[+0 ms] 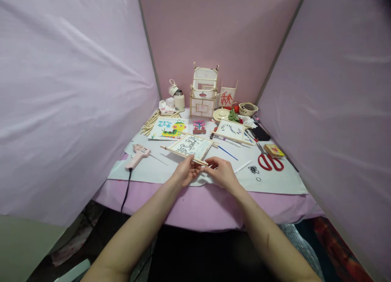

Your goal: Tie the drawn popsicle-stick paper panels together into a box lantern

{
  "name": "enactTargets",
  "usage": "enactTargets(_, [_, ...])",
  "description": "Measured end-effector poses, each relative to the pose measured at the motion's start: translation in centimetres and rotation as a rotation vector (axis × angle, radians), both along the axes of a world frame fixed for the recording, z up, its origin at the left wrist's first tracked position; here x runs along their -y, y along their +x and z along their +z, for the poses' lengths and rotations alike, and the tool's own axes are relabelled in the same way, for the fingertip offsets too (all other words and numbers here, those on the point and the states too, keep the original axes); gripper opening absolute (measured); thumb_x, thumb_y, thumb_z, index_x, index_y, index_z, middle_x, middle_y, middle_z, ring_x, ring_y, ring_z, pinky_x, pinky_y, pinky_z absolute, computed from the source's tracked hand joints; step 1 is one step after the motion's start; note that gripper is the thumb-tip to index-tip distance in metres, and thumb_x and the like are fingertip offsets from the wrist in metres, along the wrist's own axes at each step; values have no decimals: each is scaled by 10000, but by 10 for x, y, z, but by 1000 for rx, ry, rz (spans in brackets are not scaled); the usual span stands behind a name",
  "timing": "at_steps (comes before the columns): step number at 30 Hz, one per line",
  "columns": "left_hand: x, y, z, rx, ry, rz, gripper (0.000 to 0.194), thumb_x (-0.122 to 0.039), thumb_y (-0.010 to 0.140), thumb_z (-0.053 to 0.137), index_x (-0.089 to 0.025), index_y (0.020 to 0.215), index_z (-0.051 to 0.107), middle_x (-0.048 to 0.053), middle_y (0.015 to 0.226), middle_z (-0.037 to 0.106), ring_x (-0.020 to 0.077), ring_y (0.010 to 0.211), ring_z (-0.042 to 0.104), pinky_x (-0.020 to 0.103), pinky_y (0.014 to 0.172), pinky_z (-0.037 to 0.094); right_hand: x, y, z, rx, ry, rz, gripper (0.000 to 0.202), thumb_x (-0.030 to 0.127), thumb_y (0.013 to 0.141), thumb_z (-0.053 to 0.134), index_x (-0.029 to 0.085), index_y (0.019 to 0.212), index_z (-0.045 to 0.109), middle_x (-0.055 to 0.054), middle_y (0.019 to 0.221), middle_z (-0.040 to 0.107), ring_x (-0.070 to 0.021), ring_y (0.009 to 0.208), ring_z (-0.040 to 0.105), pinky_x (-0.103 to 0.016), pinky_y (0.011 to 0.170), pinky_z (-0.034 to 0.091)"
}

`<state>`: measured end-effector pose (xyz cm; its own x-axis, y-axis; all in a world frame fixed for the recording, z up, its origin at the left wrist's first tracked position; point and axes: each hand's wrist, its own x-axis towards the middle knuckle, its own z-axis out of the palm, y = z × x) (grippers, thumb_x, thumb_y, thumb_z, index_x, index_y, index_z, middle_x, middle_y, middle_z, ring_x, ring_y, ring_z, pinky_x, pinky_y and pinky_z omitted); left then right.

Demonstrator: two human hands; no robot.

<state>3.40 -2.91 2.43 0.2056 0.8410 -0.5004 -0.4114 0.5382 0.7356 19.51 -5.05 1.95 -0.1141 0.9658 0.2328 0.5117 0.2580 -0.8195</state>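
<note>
A framed panel (pixel 187 145), edged with sticks but with its near corner apparently unfinished, is held tilted above the white cloth (pixel 146 174).
The left hand (pixel 184 173) keeps thumb and curled fingers closed on the near edge; the right hand (pixel 221 171) has its fingertips drawn narrow at the stick ends, though whether they pinch wood or a small tie cannot be told. The panel's black drawing and pale lettering look complete, and a dark binding (pixel 165 147) marks the corner left of the fingers. Binding at the near corner seems the part left. Beyond the fingers, a stick tower (pixel 202 105) stands assembled and a second panel (pixel 231 129) lies framed; dark loops (pixel 253 169) lie to their right.
</note>
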Motion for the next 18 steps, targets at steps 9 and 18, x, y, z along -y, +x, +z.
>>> enactTargets(9, [8, 8, 4, -5, 23, -48, 354, -299, 935, 413, -96, 695, 575, 28, 554, 545, 61, 427, 484, 155, 420, 385, 2, -2, 1, 21, 25, -16, 148, 299, 714, 679, 223, 839, 703, 13, 771, 710, -146, 667, 609, -251, 649, 433])
enactTargets(18, [14, 12, 0, -182, 125, -277, 468, -422, 950, 316, -117, 714, 581, 23, 597, 559, 65, 430, 438, 191, 449, 318, 3, -2, -4, 57, 25, -71, 147, 277, 771, 595, 198, 703, 699, -1, 664, 679, -147, 627, 568, -241, 594, 354])
